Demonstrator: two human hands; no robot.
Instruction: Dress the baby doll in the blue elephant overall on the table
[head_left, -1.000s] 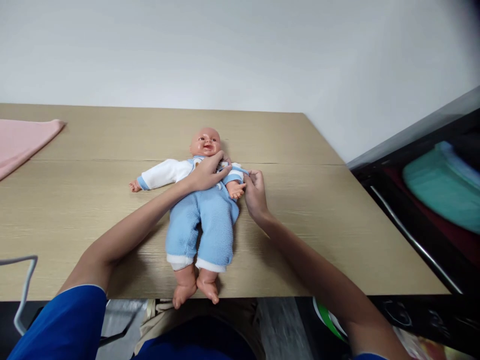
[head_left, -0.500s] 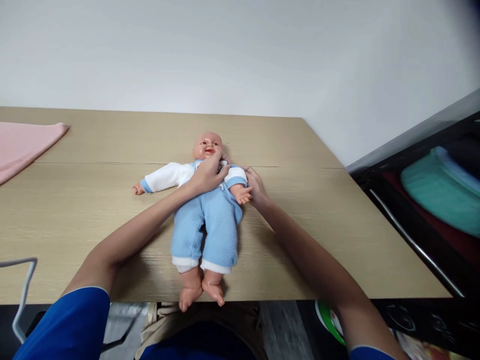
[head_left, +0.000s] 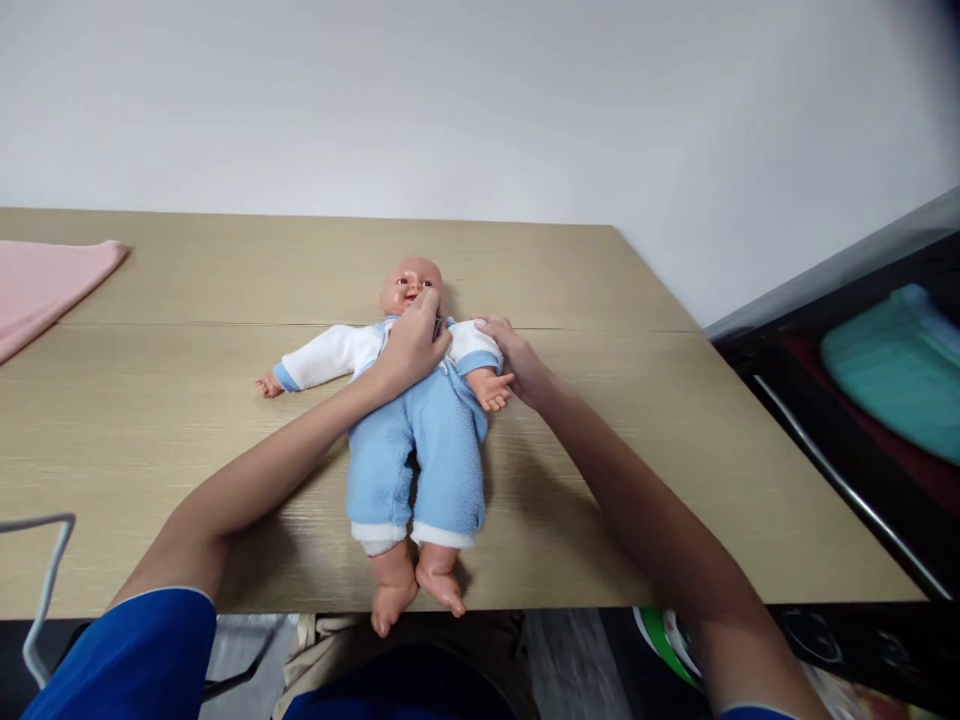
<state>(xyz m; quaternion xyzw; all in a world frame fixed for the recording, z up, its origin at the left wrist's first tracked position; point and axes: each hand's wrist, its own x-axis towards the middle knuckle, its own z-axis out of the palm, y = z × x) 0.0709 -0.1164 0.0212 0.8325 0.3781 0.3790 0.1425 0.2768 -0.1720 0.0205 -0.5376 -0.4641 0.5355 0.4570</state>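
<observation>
A doll [head_left: 446, 450] is lying on its back on the wooden table [head_left: 660, 480], in the middle near the front edge, with its bare feet [head_left: 441, 578] reaching this edge. The person's left hand [head_left: 414, 342] is resting across the doll's chest, just under its face; the palm is turning downward and the fingers are bending, but their tips are hiding, so I cannot tell whether they are gripping the cloth. The right hand [head_left: 521, 362] is touching the outer side of the white sleeve nearest to it [head_left: 474, 342], half open with bent fingers, and whether it is pinching the fabric I cannot tell. As for the progress, the dressed state is showing rather far along: both sleeves are covering the arms, the doll's hands are coming out of the blue cuffs, and the light-blue trousers [head_left: 379, 465] are covering both legs. The left hand is hiding most of the chest front, so whether some closing or straightening is remaining there, I cannot judge. A pink cloth [head_left: 52, 288] is lying well apart, at the table's left side.
</observation>
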